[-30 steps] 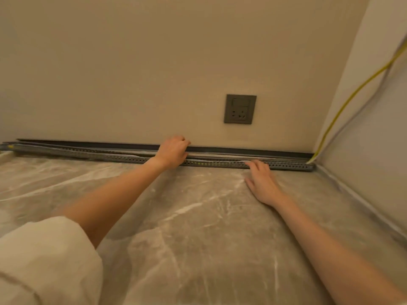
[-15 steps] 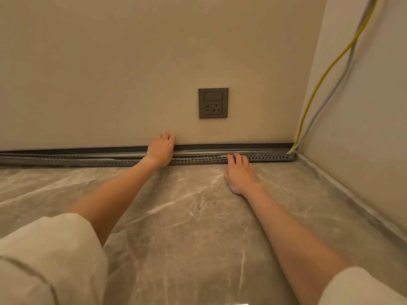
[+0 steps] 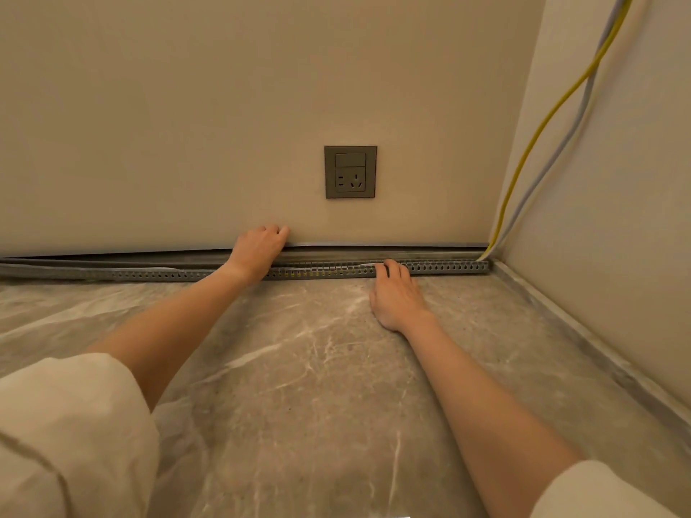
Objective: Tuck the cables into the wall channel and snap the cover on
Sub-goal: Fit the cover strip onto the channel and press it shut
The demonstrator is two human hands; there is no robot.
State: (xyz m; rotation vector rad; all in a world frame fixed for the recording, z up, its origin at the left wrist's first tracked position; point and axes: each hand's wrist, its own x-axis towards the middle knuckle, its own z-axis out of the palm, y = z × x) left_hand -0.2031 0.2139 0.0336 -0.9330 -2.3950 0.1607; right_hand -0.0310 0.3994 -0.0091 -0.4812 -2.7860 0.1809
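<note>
A long grey slotted wall channel runs along the foot of the back wall, from the left edge to the right corner. A yellow cable and a grey cable come down the right wall and enter the channel at the corner. Yellow shows through the slots near the middle. My left hand lies on top of the channel with its fingers curled over the grey cover strip against the wall. My right hand rests flat on the floor, fingertips touching the channel's front wall.
A grey wall socket sits on the back wall above the channel. The marbled grey floor stretches toward me. The right wall meets the floor along a pale skirting strip. Left of my left hand the channel's parts lie loosely apart.
The view has shifted right and steadied. My left hand has slid up onto the strip at the wall. My right hand has stayed on the floor at the channel's front.
</note>
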